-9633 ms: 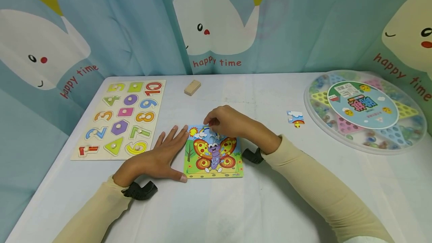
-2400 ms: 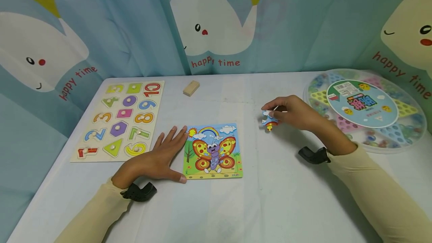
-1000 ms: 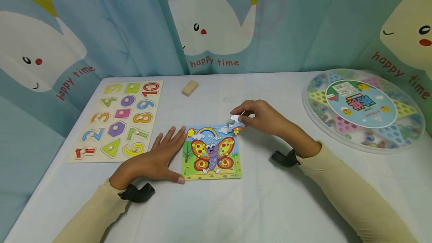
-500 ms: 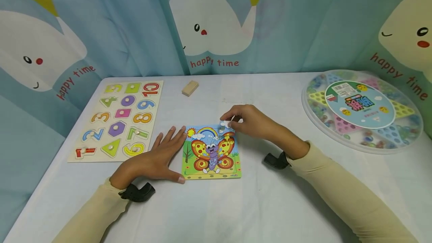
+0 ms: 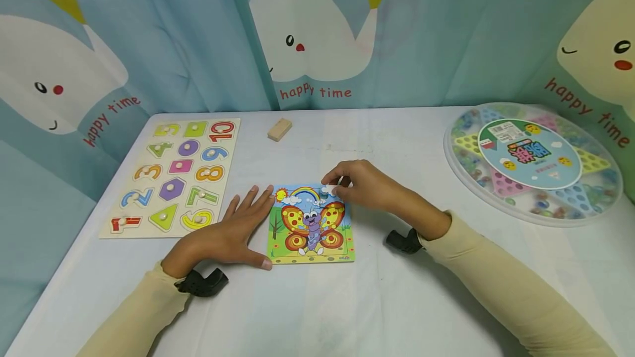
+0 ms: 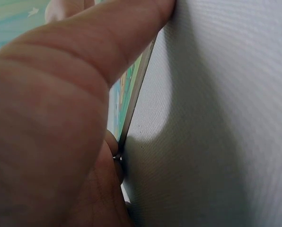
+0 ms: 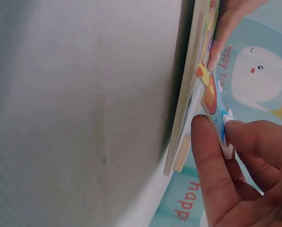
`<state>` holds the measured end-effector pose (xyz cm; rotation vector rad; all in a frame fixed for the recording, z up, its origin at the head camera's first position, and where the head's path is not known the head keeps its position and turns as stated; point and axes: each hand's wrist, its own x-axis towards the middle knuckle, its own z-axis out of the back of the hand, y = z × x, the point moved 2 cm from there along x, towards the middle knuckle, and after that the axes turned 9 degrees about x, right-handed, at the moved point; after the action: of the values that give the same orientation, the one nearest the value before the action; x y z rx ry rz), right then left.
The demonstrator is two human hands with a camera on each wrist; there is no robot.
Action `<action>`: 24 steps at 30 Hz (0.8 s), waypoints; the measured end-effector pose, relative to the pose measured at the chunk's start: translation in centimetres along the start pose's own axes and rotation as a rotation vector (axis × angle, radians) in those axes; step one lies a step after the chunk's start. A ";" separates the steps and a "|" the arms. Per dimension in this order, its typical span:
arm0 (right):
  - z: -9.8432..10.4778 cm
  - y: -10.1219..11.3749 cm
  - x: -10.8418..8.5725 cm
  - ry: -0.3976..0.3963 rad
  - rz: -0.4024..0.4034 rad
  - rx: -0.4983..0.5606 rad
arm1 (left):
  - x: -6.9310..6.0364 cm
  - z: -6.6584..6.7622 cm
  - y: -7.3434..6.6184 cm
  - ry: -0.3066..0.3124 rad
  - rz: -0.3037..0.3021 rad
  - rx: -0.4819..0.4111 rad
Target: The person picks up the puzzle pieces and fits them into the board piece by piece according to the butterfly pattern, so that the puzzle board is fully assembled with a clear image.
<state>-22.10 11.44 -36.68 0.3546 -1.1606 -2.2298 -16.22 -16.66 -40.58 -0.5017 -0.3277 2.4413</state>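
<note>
A square butterfly jigsaw puzzle (image 5: 312, 230) lies flat on the table, its board edge (image 7: 181, 101) showing from the side in the right wrist view. My left hand (image 5: 225, 240) rests flat with fingers spread along its left edge, thumb at the lower left corner. My right hand (image 5: 364, 185) pinches a puzzle piece (image 7: 212, 101) between thumb and fingers at the puzzle's upper right corner. In the right wrist view, the piece tilts, with its yellow tab low against the board and its cloud end raised. In the head view, the fingers partly cover it.
Left of the puzzle lies a number and shape peg board (image 5: 171, 180). A small wooden block (image 5: 280, 129) sits near the table's back edge. On the right is a round, clear-lidded marble game (image 5: 533, 161). A whale-print curtain (image 5: 317, 26) hangs behind the table.
My right hand has left the puzzle's top, picked up the loose piece from the table at right, carried it left and lowered it onto the upper right corner. My left hand has stayed put.
</note>
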 end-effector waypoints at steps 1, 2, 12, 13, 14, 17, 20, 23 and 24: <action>0.0 0.0 0.0 -0.003 -0.002 -0.001 | 0.0 0.0 0.0 -0.001 -0.002 -0.002; -0.1 0.0 0.0 -0.006 -0.001 -0.006 | 0.0 0.0 0.0 -0.002 -0.002 -0.005; -0.4 -0.2 0.5 -0.014 -0.061 -0.044 | -0.1 0.0 -0.1 -0.004 -0.004 -0.011; -0.4 -0.2 0.5 -0.012 -0.065 -0.048 | -0.1 0.1 -0.1 -0.005 -0.004 -0.011; -0.4 -0.2 0.6 -0.010 -0.070 -0.051 | -0.1 0.1 -0.1 -0.007 -0.005 -0.010; -0.4 -0.2 0.7 -0.006 -0.075 -0.059 | -0.1 0.1 -0.1 -0.002 0.006 -0.001; -0.4 -0.2 0.8 -0.002 -0.084 -0.060 | -0.1 0.1 -0.1 0.005 0.009 0.001; -0.5 -0.2 0.8 0.001 -0.095 -0.065 | -0.1 0.1 -0.2 0.011 0.012 0.002; -0.5 -0.1 0.9 0.003 -0.098 -0.064 | -0.1 0.1 -0.2 0.011 0.012 0.001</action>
<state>-22.62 10.68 -37.04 0.3957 -1.0890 -2.3446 -16.12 -16.58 -40.36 -0.5176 -0.3195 2.4496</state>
